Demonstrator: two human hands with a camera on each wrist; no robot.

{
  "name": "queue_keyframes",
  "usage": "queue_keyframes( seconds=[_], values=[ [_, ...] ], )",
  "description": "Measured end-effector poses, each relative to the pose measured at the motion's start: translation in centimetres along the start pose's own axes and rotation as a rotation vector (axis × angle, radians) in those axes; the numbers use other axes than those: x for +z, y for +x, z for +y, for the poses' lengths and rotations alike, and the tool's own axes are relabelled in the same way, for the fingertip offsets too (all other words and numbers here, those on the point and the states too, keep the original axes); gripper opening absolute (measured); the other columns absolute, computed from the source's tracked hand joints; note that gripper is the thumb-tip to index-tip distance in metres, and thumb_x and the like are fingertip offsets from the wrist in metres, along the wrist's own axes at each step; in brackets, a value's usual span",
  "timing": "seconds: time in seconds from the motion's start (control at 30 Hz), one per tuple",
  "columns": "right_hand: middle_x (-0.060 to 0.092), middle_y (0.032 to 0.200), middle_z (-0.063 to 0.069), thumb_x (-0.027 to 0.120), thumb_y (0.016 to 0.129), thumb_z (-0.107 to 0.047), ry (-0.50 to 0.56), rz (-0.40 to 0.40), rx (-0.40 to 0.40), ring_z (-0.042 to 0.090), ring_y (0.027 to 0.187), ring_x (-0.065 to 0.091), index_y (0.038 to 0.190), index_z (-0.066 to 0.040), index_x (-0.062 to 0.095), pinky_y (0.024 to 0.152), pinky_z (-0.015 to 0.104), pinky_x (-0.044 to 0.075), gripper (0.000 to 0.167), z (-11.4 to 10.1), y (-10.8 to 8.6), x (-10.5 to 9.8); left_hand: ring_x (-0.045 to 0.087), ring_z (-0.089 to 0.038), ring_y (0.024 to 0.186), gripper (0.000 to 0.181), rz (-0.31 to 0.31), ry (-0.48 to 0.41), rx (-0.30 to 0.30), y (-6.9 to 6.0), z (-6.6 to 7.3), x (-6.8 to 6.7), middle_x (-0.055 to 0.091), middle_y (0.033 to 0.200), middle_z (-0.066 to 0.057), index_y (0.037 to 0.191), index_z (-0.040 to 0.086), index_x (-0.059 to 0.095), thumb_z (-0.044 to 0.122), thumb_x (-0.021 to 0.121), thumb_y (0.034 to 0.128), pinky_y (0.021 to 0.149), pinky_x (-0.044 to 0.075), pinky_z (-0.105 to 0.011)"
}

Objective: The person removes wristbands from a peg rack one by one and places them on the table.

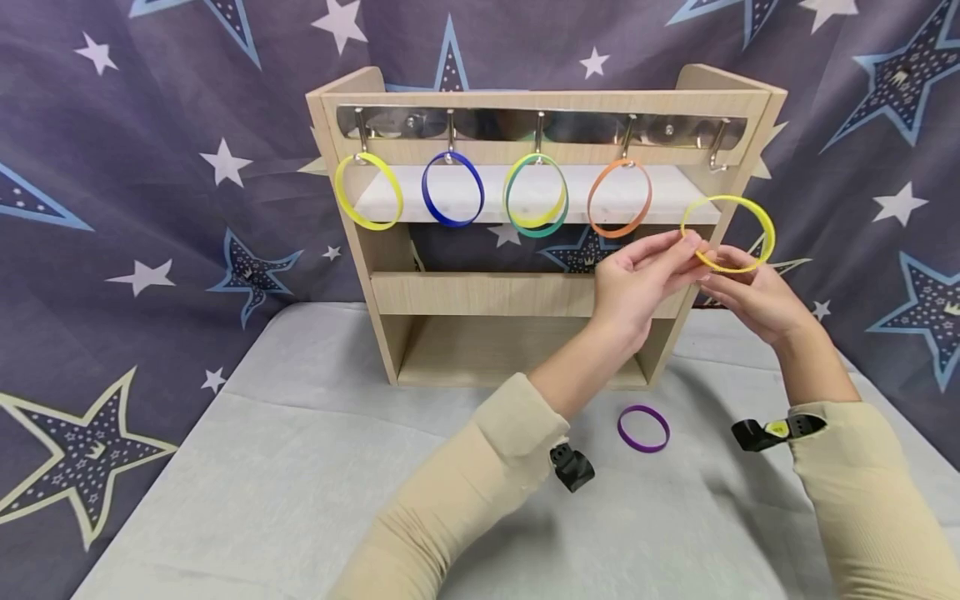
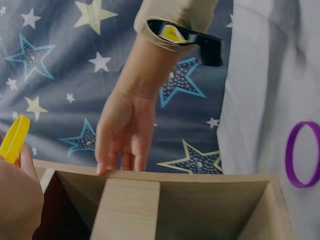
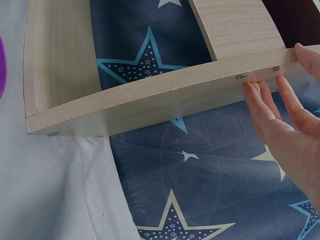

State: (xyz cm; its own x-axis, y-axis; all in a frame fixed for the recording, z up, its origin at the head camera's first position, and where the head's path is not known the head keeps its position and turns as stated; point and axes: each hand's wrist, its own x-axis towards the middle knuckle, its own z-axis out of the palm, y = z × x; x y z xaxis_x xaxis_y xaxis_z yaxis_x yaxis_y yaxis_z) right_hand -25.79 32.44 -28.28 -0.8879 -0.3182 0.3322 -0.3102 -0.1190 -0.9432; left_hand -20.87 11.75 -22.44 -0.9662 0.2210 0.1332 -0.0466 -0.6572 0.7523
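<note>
Lying nearest us on the white cloth table cover [image 1: 262,467], at six o'clock from our left hand [image 1: 641,271], a thin purple ring [image 1: 647,449] is off the hooks. That hand pinches a bright yellow ring [image 1: 768,237] at its two o'clock; our right hand [image 1: 761,300], at three o'clock, holds nothing, fingers loosely extended, though we cannot tell whether it touches the pale wooden rack [image 1: 480,294]. Farther back, between nine and eleven o'clock, we count four loaded metal hooks [image 1: 539,133]: a yellow hoop [image 1: 375,225], a dark-blue hoop [image 1: 452,222], a yellow-green hoop [image 1: 534,222] with a teal hoop [image 1: 540,233], and an orange hoop [image 1: 615,233]. The fifth metal hook [image 1: 716,148], at one o'clock, carries none, so we judge the hanging mostly done, two rings remaining.
</note>
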Motion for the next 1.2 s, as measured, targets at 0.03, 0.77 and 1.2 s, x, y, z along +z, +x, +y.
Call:
queue_keyframes(
  seconds=[0.03,0.77,1.2],
  values=[
    [0.064,0.109,-0.007,0.05,0.095,0.006,0.002,0.002,-0.002,0.002,0.1,0.062,0.114,-0.015,0.06,0.089,0.01,0.053,0.03,0.0,0.0,0.0,0.063,-0.043,0.106,0.021,0.003,0.007,-0.007,0.0,-0.1,-0.2,0.066,0.111,-0.03,0.106,-0.008,0.068,-0.004,0.066,0.0861,0.081,0.062,-0.034],
    [0.064,0.1,-0.006,0.05,0.095,0.006,0.012,0.072,0.03,0.003,0.09,0.065,0.112,-0.015,0.057,0.077,0.012,0.056,0.028,0.2,0.0,0.2,0.069,-0.037,0.099,0.019,0.028,0.134,-0.149,-0.5,-2.7,-5.0,0.063,0.112,-0.036,0.105,-0.013,0.066,-0.006,0.063,0.0873,0.082,0.062,-0.037],
    [0.061,0.099,-0.01,0.055,0.094,0.0,-0.166,0.141,0.084,0.001,0.09,0.059,0.114,-0.02,0.057,0.078,0.009,0.054,0.028,-0.1,0.0,0.4,0.068,-0.038,0.103,0.021,0.04,0.207,-0.247,-0.8,-3.1,-7.0,0.067,0.111,-0.031,0.107,-0.01,0.067,-0.004,0.066,0.0865,0.081,0.063,-0.036]
  ],
)
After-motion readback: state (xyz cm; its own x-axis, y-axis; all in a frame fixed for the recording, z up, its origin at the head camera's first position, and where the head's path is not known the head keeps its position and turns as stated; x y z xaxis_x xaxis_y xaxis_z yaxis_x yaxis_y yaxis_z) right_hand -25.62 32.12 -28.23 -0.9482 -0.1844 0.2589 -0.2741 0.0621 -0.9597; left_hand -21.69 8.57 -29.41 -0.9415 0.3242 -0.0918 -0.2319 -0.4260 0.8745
